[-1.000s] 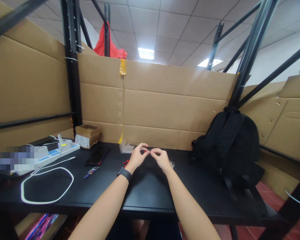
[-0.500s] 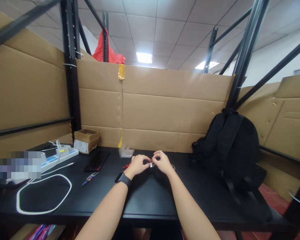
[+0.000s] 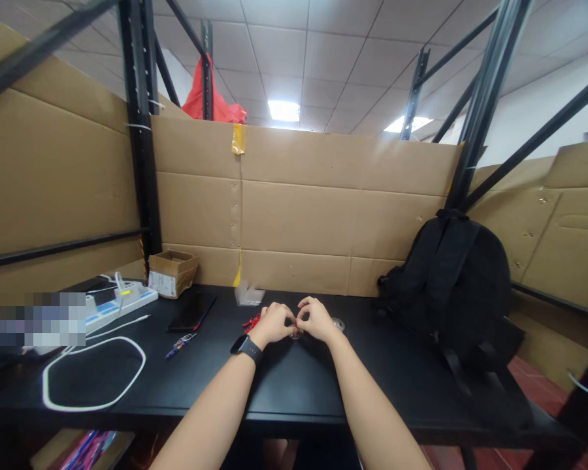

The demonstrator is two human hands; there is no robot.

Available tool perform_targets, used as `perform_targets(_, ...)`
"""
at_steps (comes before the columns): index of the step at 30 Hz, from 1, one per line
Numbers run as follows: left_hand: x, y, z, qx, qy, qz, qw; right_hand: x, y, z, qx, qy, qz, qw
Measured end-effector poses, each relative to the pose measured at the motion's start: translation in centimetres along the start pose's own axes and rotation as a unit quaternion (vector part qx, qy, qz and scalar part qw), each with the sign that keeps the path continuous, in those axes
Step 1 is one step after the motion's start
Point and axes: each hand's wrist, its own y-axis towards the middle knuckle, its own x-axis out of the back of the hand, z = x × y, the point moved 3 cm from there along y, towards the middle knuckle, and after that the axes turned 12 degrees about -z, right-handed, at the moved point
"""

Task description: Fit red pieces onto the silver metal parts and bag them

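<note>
My left hand and my right hand meet above the middle of the black table, both with thumb and fingers pinched. Between their fingertips shows a small red piece, too small to name; it looks like cord. Just beneath the fingertips is a small, clear, round thing. A red bundle that looks like cord lies beside my left hand, partly covered by it. Behind my right wrist rests another shiny, clear, round thing. A dark watch is on my left wrist.
A clear plastic bag lies behind my left hand. Leftward are a dark phone, a keyring, a small open carton, a power strip and a looped white cable. A black backpack stands at the right.
Both hands stay pinched together at nearly the same spot. The shiny thing under the fingertips now looks clear and round, and more of the red bundle and the right-hand round thing shows.
</note>
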Motion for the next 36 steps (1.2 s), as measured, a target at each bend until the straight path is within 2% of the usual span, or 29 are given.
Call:
perform_targets(2,1.0,0.1,1.3,0.014,0.011,-0.008,1.000,0.0,0.0,-0.1,-0.014,-0.020,0.006,1.000)
perform_targets(6,4.6,-0.4,5.2,0.073,0.091,-0.066,0.991,1.2,0.0,-0.7,-0.027,-0.027,0.032,0.999)
perform_targets(8,5.8,-1.0,6.8,0.103,0.115,-0.057,0.986,2.5,-0.2,-1.8,-0.058,-0.060,0.036,0.996)
perform_targets(10,6.1,-1.6,7.6,0.131,0.121,-0.031,0.983,4.0,-0.5,-3.5,-0.123,-0.149,0.028,0.981)
perform_targets(13,5.5,-2.1,7.4,0.148,0.117,0.001,0.982,5.6,-1.2,-6.0,-0.200,-0.208,0.047,0.956)
perform_targets(18,4.9,-1.9,5.9,0.129,0.133,-0.010,0.983,6.3,-1.6,-7.9,-0.224,-0.139,0.080,0.961)
perform_targets(22,5.4,-1.8,5.3,0.126,0.145,-0.032,0.981,6.4,-1.5,-8.4,-0.233,-0.116,0.076,0.963)
perform_targets(25,5.3,-1.8,5.1,0.125,0.130,-0.024,0.983,6.7,-1.6,-8.5,-0.235,-0.106,0.059,0.964)
perform_targets(29,4.6,-1.8,4.9,0.121,0.128,-0.031,0.984,7.2,-1.6,-8.3,-0.232,-0.094,0.036,0.968)
perform_targets(36,3.4,-1.6,3.9,0.109,0.171,-0.042,0.978,7.7,-1.7,-8.5,-0.242,-0.082,0.037,0.966)
